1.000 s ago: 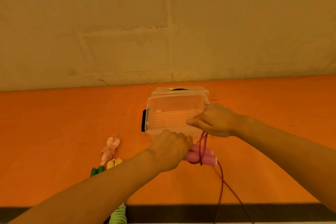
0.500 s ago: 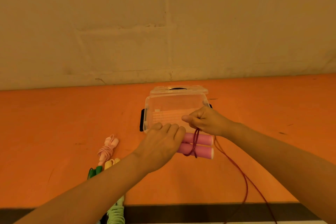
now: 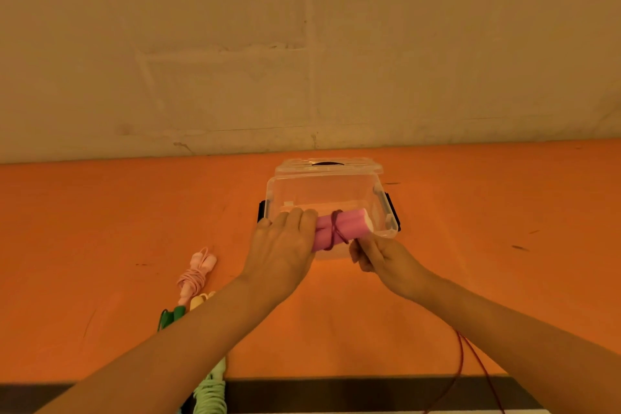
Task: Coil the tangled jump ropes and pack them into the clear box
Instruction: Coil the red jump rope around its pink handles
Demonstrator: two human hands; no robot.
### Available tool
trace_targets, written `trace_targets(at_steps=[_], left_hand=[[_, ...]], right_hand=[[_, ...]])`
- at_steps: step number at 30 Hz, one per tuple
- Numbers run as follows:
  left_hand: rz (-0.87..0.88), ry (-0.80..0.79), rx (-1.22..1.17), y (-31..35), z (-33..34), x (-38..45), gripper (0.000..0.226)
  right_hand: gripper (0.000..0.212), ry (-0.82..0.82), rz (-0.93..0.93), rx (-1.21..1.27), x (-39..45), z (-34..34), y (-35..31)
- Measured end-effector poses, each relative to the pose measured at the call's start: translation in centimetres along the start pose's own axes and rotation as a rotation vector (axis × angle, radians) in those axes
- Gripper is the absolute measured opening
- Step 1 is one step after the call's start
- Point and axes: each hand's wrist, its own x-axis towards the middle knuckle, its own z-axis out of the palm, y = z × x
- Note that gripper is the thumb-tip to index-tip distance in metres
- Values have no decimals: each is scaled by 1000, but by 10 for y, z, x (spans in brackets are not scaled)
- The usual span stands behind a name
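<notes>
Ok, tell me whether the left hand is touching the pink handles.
Touching. The head view shows the left hand gripping one end of the pink handles, its fingers curled over them with no gap.

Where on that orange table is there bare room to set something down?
Bare orange stretches right of the clear box, and far left beyond the pink coiled rope. It's crowded in front of the box, where both hands work the pink handles.
</notes>
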Motion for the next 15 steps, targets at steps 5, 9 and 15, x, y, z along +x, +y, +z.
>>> trace_targets(at_steps=[5, 9, 15], left_hand=[[-123, -85, 113, -1, 14, 3, 46], [-212, -107, 232, 0, 23, 9, 38], [-301, -182, 373, -19, 32, 13, 32]], right_hand=[[45, 35, -32, -47, -11, 15, -15], [26, -11, -62, -283, -14, 20, -21], [34, 54, -179, -600, -29, 25, -24]])
